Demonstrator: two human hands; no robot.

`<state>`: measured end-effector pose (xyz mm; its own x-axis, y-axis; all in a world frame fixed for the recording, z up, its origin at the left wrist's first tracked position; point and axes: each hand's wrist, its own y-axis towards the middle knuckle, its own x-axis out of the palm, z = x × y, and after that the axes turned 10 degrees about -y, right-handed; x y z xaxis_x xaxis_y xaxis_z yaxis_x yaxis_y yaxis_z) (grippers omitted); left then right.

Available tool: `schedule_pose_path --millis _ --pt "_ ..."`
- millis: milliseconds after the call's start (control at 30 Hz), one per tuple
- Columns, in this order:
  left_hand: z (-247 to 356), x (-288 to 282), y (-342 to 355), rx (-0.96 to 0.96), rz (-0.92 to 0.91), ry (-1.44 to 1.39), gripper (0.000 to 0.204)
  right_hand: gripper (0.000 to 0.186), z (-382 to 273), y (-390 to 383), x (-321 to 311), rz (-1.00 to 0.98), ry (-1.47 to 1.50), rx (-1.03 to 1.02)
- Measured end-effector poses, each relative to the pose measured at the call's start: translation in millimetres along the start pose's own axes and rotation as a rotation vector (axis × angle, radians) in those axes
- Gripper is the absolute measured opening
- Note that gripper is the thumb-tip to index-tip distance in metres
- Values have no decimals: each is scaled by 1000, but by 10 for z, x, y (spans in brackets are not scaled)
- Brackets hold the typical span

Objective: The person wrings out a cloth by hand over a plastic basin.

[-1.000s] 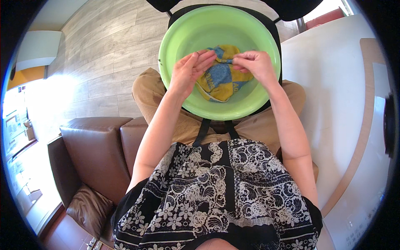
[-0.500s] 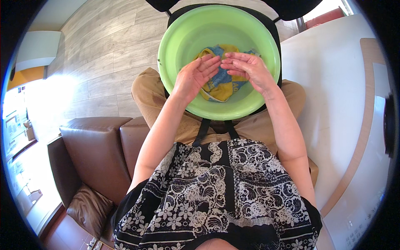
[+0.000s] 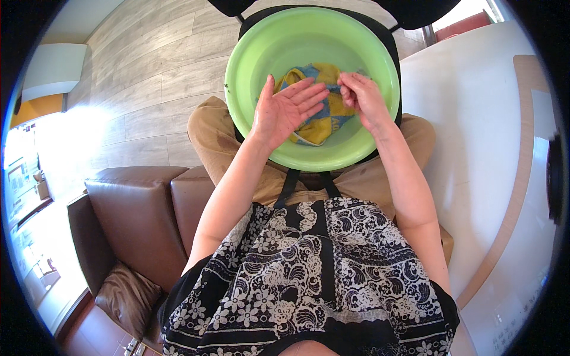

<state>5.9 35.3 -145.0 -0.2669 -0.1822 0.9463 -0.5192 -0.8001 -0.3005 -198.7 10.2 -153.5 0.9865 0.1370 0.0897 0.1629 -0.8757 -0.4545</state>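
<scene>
At the far left, a bright window area (image 3: pixel 21 207) is washed out by strong light, so the small things before it are hard to make out. Next comes a brown leather sofa (image 3: pixel 136 216) with a shiny brown cushion (image 3: pixel 129 299), and above it in the view lies the plank floor (image 3: pixel 160 83). Tan trousers (image 3: pixel 209 127) are seen on both sides of a light green plastic basin (image 3: pixel 249 59), which sits on a black seat (image 3: pixel 387 37), mostly hidden under it.

The left hand (image 3: pixel 288 113) is above the basin, its palm turned up and its fingers stretched. Under the hands, inside the basin, lies a crumpled blue-and-yellow cloth (image 3: pixel 333 107) with a pale edge. Some letters stand on a yellow patch, but the folds and the left hand cover part of the cloth, so no complete word is readable. The right hand (image 3: pixel 361 98) is just beside the left fingertips, with a gap between the hands. Its fingers are bent towards the thumb; whether they pinch something, I cannot tell.

Below, the black-and-white patterned top (image 3: pixel 297 267) is cut by the lower edge. At the right stands a white surface (image 3: pixel 463 142); faint marks near its lower end are too blurred for reading.
</scene>
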Motion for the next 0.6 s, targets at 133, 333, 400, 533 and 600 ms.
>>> schedule_pose_path --millis 133,333,400,533,600 --pt "-2 -48 24 15 -27 102 64 24 29 27 -32 44 55 -25" --pt "71 -103 13 192 100 263 49 30 45 47 -164 11 5 -23" --pt "112 -122 15 215 117 232 48 32 52 49 -183 5 -5 -34" --pt "137 -138 -3 244 136 190 48 34 -18 29 -117 34 -75 -1" --pt "136 -149 1 247 143 186 49 33 -20 27 -72 51 -93 -4"
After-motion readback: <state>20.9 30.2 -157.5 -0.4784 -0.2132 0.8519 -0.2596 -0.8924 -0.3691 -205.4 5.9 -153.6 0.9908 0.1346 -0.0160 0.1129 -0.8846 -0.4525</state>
